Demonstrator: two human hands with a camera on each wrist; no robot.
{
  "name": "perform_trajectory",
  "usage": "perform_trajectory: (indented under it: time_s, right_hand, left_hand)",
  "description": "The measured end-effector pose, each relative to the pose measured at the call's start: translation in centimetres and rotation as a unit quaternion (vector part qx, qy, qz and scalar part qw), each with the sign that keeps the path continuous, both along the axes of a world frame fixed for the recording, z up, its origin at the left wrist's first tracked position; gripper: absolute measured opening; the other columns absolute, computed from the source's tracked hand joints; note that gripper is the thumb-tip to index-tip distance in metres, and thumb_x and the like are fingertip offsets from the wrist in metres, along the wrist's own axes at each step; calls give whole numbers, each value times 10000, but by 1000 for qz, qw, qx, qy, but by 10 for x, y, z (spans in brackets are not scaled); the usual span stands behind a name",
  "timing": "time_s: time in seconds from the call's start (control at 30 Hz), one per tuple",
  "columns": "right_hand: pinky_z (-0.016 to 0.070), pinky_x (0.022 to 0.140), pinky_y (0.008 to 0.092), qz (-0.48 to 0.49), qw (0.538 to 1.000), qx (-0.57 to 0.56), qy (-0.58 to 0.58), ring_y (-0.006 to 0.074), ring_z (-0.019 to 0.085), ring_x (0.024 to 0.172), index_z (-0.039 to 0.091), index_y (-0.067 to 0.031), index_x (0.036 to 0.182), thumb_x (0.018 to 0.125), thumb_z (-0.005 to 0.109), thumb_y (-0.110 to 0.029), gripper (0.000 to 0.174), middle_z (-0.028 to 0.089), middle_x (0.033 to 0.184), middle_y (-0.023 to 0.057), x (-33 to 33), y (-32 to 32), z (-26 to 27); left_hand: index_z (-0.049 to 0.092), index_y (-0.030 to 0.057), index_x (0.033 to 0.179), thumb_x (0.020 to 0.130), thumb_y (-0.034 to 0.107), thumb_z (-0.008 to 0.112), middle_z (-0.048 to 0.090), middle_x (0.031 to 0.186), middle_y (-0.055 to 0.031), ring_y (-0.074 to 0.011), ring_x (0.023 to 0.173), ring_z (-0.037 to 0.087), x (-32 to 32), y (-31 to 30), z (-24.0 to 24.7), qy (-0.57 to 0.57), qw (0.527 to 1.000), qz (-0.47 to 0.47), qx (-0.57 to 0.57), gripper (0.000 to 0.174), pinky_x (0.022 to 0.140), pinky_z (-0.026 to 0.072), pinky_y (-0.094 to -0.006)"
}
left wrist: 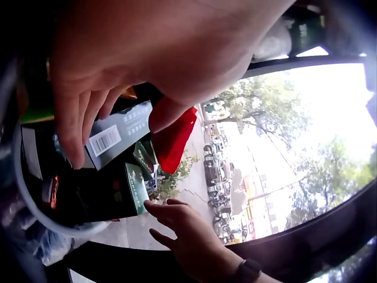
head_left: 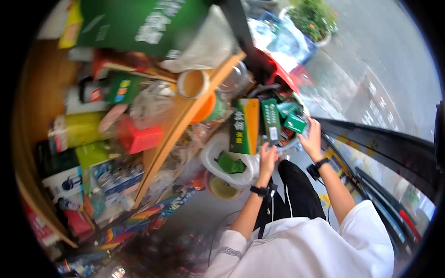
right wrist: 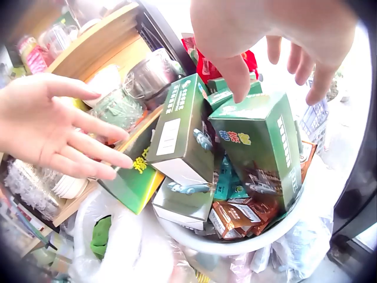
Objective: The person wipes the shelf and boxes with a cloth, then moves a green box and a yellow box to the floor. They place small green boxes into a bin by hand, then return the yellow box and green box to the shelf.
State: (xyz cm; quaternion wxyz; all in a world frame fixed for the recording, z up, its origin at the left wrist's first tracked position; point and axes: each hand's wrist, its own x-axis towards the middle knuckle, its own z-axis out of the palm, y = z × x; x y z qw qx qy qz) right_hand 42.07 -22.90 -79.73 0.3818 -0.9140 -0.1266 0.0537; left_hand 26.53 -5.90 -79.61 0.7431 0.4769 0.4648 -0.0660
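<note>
A pale round tub (right wrist: pixel 235 244) holds several dark green cartons and brown packets (right wrist: pixel 238 218). My right hand (right wrist: pixel 277 35) is over a green carton (right wrist: pixel 259 147) standing in the tub, thumb and fingers spread apart near its top. In the left wrist view the same hand (left wrist: pixel 191 236) has its fingertips right at that carton's edge. My left hand (right wrist: pixel 56 127) has its fingers extended beside a taller carton with a white barcode label (right wrist: pixel 168 138), and nothing is in its palm. Behind that carton leans a green and yellow box (right wrist: pixel 132 177).
To the left stands a wooden shelf (head_left: pixel 185 113) crowded with packages, bowls and a red box (head_left: pixel 139 134). A white bag-lined bin (head_left: pixel 211 155) with a green item sits beside the tub. A dark metal frame (head_left: pixel 371 139) runs along the right, with a paved street (head_left: pixel 389 60) beyond it.
</note>
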Motion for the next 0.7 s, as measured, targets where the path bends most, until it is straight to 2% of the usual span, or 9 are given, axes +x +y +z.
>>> perform_trajectory:
  time_s: [0.03, 0.07, 0.1, 0.2, 0.27, 0.33, 0.47, 0.6, 0.7]
  right_hand:
    - [404, 1126, 451, 6, 1000, 5, -6, 414, 488, 1300, 468, -6, 1396, 724, 824, -84, 764, 483, 1371, 213, 0, -1, 9]
    - [403, 1134, 440, 17, 1000, 8, -12, 411, 491, 1307, 477, 0, 1399, 752, 799, -64, 725, 489, 1369, 221, -1, -2, 20]
    - [409, 1135, 431, 22, 999, 33, -13, 393, 488, 1327, 481, -2, 1410, 780, 769, -39, 693, 497, 1375, 214, -4, -6, 20]
    - [488, 1045, 384, 29, 995, 98, 19, 325, 554, 1262, 497, -15, 1404, 805, 696, 45, 634, 522, 1362, 175, -12, -4, 42]
    - [516, 977, 370, 26, 989, 126, 70, 306, 600, 1179, 525, -19, 1365, 812, 670, 78, 580, 559, 1317, 161, -19, 3, 60]
    - [536, 892, 362, 44, 986, 152, 42, 281, 645, 1055, 559, -20, 1311, 817, 663, 92, 518, 608, 1228, 154, -26, 15, 78]
    - [546, 768, 336, 78, 983, 162, 44, 209, 683, 806, 618, -19, 1186, 831, 668, 93, 376, 674, 973, 106, -43, 42, 118]
    - [544, 700, 320, 108, 970, 197, 91, 196, 678, 763, 643, -11, 1104, 862, 665, 73, 257, 685, 919, 105, -66, 68, 154]
    - [537, 674, 317, 127, 959, 226, 119, 193, 675, 735, 660, 6, 1062, 866, 657, 69, 206, 691, 868, 102, -82, 80, 145]
  left_hand:
    - [381, 74, 1526, 991, 343, 710, 678, 1209, -179, -214, 939, 718, -9, 1, 22, -77, 992, -51, 82, 684, 801, 578, -320]
    - [390, 70, 1525, 996, 358, 698, 669, 1297, -204, -252, 1013, 715, -12, 8, 62, -17, 950, -171, 263, 677, 852, 571, -367]
    - [424, 70, 1515, 996, 359, 693, 641, 1368, -216, -297, 1084, 703, -17, 17, 92, -35, 924, -212, 317, 651, 912, 556, -411]
    - [546, 66, 1439, 994, 316, 701, 682, 1307, -193, -315, 1099, 705, -26, 47, 163, -70, 915, -223, 330, 533, 954, 550, -388]
    - [544, 80, 1449, 999, 283, 698, 693, 1296, -178, -303, 1129, 703, -31, 72, 197, -135, 912, -170, 349, 517, 980, 549, -381]
    - [540, 32, 1443, 1010, 242, 686, 670, 1350, -151, -235, 1192, 677, -24, 101, 268, -159, 928, -119, 315, 502, 1027, 527, -365]
    - [561, -12, 1404, 1042, 165, 622, 663, 1348, -122, -194, 1242, 632, -23, 151, 405, -283, 883, -8, 375, 407, 1076, 479, -342]
    - [617, -9, 1344, 1039, 149, 628, 681, 1318, -136, -194, 1215, 650, -34, 179, 549, -389, 760, 39, 519, 344, 1051, 501, -334]
    - [583, -37, 1348, 1041, 153, 616, 661, 1337, -140, -210, 1265, 615, -28, 196, 629, -401, 668, 47, 625, 363, 1095, 465, -368]
